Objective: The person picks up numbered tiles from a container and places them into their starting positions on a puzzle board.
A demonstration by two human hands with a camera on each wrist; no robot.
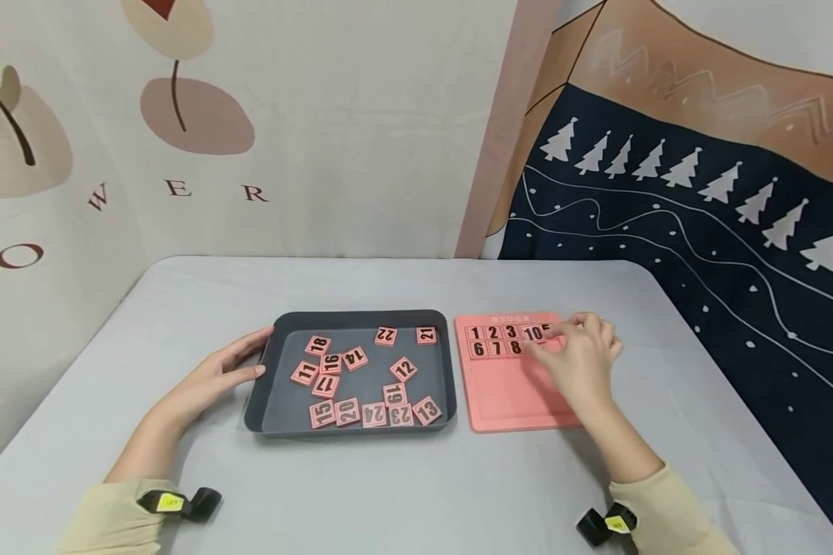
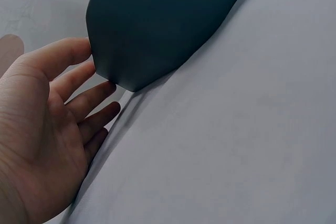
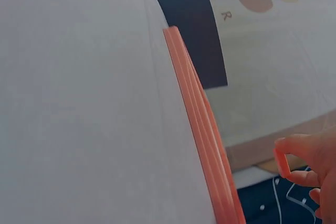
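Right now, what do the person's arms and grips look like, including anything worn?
The left sleeve and right sleeve are pale yellowish-beige. Near each cuff sits a small black device, left and right, with a bright yellow patch. The left grip and right grip are bare hands, without gloves. No cables show.

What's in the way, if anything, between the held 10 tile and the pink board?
Nothing visible: the right hand pinches the 10 tile above the pink board, with open air between. The hand hides part of the second row.
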